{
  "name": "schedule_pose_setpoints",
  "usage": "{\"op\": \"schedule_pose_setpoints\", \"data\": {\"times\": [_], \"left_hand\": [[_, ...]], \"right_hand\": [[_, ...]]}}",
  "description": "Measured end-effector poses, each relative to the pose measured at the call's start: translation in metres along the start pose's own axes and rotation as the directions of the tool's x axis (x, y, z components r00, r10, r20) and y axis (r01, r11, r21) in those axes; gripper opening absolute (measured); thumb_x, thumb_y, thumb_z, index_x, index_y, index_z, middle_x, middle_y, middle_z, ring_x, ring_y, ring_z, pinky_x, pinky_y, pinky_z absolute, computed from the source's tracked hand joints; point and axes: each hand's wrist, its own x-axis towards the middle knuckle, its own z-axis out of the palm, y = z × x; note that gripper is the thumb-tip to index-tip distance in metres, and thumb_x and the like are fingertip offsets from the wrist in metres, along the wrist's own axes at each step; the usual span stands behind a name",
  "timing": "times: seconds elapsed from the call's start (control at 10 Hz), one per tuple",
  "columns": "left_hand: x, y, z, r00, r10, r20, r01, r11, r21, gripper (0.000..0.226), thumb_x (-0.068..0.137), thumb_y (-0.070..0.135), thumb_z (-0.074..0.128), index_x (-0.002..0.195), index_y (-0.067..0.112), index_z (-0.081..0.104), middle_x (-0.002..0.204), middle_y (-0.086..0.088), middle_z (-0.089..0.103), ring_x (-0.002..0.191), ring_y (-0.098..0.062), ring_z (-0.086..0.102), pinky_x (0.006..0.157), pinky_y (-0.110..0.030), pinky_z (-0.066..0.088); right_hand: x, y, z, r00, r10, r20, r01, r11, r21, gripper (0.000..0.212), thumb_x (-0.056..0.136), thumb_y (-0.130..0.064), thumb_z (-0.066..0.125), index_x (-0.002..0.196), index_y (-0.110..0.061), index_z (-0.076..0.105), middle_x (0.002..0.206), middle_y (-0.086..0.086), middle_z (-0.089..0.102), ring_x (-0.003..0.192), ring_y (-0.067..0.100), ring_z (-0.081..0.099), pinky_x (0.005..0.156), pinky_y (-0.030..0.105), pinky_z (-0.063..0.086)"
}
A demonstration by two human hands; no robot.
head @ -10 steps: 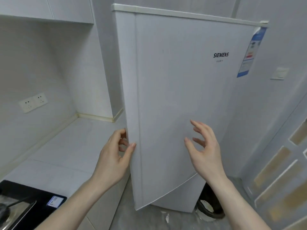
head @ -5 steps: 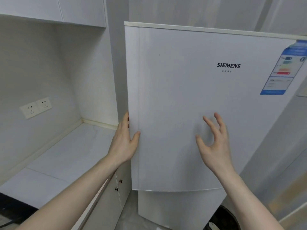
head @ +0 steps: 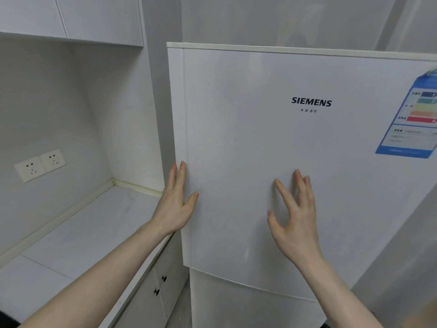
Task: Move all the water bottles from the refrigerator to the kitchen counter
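A tall white refrigerator [head: 272,162] with a smooth flat door, a cream strip along its top edge and dark SIEMENS lettering [head: 311,102] fills the right of the view; its upper door looks closed or nearly so, though the seam at the left edge is too faint to be sure. The left hand [head: 176,202] lies at that left edge of the door, fingers straight and pressed close together along the edge, thumb angled out onto the door face. The right hand [head: 294,216] is raised in front of the middle of the door, fingers spread and slightly bent, gripping nothing; whether the fingertips touch the panel cannot be told. A blue energy label with coloured bars [head: 411,119] is stuck near the door's right side. No water bottle shows; the door hides the refrigerator's inside. To the left runs a pale grey stone kitchen counter [head: 78,237], just beside the refrigerator, with white lower cabinet doors carrying small dark knobs [head: 160,285] beneath it. A pair of white wall sockets [head: 40,165] sits on the left wall above the counter, and white upper cabinets [head: 71,17] hang overhead.
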Motion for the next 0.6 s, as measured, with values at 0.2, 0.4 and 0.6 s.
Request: {"op": "schedule_pose_setpoints", "data": {"times": [0.2, 0.4, 0.6], "left_hand": [[0.024, 0.007, 0.019, 0.998, 0.014, 0.057, -0.017, 0.998, 0.053, 0.079, 0.105, 0.031, 0.048, 0.164, 0.031, -0.006, 0.168, 0.013, -0.023, 0.157, -0.008, -0.006, 0.126, -0.032, 0.012], [0.026, 0.015, 0.021, 0.993, -0.033, 0.117, 0.021, 0.994, 0.108, 0.099, 0.09, 0.02, 0.055, 0.162, 0.036, -0.011, 0.166, 0.016, -0.028, 0.158, -0.016, 0.006, 0.119, -0.037, 0.035], [0.021, 0.02, -0.012, 0.986, -0.044, 0.164, 0.017, 0.987, 0.163, 0.089, 0.085, 0.02, 0.056, 0.163, 0.031, 0.014, 0.172, 0.008, 0.002, 0.158, -0.021, 0.009, 0.125, -0.037, 0.021]], "right_hand": [[0.011, 0.013, 0.004, 0.999, -0.005, 0.043, 0.007, 0.999, -0.042, 0.08, 0.084, -0.01, 0.079, 0.156, -0.025, 0.047, 0.176, 0.001, 0.008, 0.163, 0.023, -0.003, 0.127, 0.059, 0.019], [0.012, 0.019, 0.004, 0.992, 0.012, 0.129, 0.009, 0.987, -0.159, 0.091, 0.084, -0.02, 0.078, 0.163, -0.028, 0.033, 0.176, -0.003, -0.008, 0.161, 0.02, -0.017, 0.129, 0.049, 0.004], [0.014, -0.002, 0.002, 0.987, 0.07, 0.144, -0.055, 0.993, -0.103, 0.089, 0.085, -0.022, 0.076, 0.163, -0.029, 0.033, 0.176, -0.001, -0.002, 0.162, 0.024, -0.006, 0.129, 0.055, 0.017]]}}
